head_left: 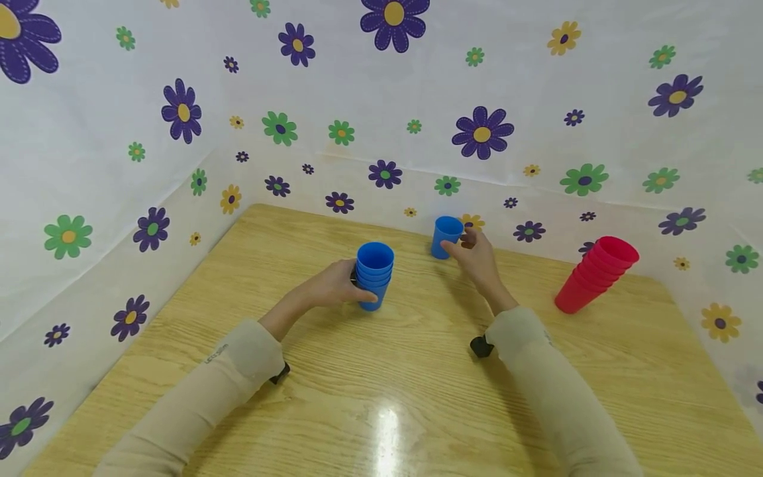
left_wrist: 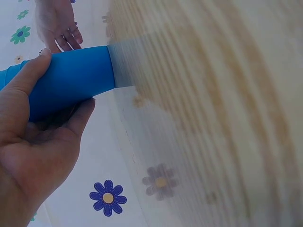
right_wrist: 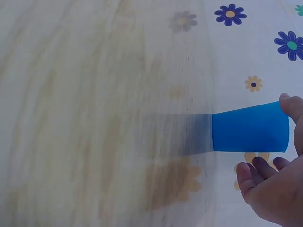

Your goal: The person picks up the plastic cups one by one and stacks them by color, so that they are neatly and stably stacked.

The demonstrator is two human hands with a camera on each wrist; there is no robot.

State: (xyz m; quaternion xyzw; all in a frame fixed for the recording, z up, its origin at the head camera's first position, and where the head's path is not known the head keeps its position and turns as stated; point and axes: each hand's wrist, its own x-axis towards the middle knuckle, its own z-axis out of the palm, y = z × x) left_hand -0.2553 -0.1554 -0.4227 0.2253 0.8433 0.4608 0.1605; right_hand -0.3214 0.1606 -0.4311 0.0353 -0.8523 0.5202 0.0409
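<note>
A stack of several nested blue cups (head_left: 374,281) stands upright near the table's middle. My left hand (head_left: 336,285) grips it from the left, and in the left wrist view its thumb and fingers wrap the stack's sides (left_wrist: 78,75). Farther back and to the right, a single blue cup (head_left: 444,240) sits upright by the wall. My right hand (head_left: 479,262) is at that cup's right side. In the right wrist view its thumb lies at the cup's rim (right_wrist: 255,127), while the loosely bent fingers (right_wrist: 244,177) stay apart from the wall of the cup.
A tall stack of nested red cups (head_left: 596,275) stands on the right of the wooden table (head_left: 381,371), appearing tilted in the head view. White flower-patterned cloth (head_left: 417,86) lines the back and sides of the table.
</note>
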